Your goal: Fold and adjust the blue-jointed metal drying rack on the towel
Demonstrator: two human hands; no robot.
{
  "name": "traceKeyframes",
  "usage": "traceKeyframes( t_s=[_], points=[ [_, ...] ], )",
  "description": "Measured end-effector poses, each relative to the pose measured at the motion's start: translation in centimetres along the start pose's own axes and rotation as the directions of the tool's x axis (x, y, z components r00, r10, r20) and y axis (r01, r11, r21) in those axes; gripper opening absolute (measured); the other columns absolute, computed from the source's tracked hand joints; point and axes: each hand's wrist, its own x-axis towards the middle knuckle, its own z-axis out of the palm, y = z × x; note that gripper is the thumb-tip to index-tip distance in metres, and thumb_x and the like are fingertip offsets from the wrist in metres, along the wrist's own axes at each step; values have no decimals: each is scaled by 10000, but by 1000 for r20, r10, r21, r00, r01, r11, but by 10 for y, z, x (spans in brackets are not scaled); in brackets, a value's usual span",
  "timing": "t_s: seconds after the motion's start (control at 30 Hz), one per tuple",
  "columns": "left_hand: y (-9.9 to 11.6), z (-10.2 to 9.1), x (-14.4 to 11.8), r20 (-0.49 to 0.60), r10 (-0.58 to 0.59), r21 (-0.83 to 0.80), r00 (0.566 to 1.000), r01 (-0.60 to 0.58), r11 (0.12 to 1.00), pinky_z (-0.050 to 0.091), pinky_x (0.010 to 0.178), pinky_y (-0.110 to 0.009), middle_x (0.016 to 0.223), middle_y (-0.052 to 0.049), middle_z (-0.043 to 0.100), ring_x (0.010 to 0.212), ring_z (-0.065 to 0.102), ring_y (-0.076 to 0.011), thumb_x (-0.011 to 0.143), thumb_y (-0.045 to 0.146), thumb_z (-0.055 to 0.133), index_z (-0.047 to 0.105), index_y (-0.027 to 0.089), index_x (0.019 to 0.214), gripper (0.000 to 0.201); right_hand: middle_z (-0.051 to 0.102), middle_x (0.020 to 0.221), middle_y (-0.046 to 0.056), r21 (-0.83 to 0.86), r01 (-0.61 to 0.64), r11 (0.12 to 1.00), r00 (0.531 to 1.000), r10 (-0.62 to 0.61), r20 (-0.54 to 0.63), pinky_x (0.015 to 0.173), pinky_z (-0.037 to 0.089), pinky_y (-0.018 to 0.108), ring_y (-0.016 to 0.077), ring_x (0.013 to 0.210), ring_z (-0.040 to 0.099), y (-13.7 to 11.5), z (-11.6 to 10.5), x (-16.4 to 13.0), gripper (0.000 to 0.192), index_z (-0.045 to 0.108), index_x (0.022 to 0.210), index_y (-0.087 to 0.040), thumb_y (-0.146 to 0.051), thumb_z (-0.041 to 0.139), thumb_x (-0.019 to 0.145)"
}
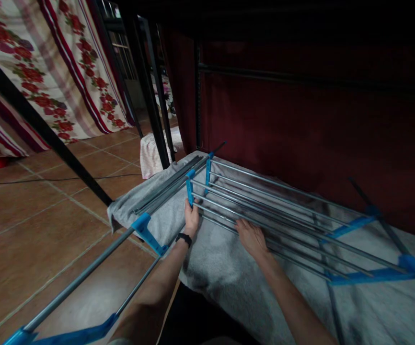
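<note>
Left hand (191, 218) clamped on a blue plastic connector (190, 190) at the near-left corner of a metal rod rack (265, 211), which lies flat on a grey blanket (222, 268) over a raised surface, towards its left edge. Right hand (251, 237) rests flat, fingers spread, on the near rods; not gripping anything. Black watch (183, 238) on left wrist. Loose bundle of grey rods (167, 189) sits along the blanket's left edge, unattached. Another tube frame with blue joints (146, 230) hangs off the left edge over the tiled floor (31, 230). Judgement: rack section looks joined at both ends, loose rods still to fit, so partway through. Floral curtain (49, 62) far left.
</note>
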Motion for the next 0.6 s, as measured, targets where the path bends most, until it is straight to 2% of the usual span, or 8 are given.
traceKeyframes(
  t_s=[0.23,0.6],
  points=[
    [0,7,-2,-56,-16,-12,998,15,1000,463,845,-344,824,-11,548,808,523,-188,901,428,563,504,227,913,210,716,1126,70,-8,4,1000,1000,-4,29,766,467,287,178,966,693,2,-3,0,387,603,1137,-229,-325,233,1074],
    [4,8,-4,-68,-28,15,997,29,999,474,867,-371,819,-14,555,810,538,-192,936,338,539,512,207,946,134,723,1136,69,65,7,998,996,-13,91,797,444,304,189,990,688,5,-7,2,380,613,1144,-231,-364,264,1073]
  ],
)
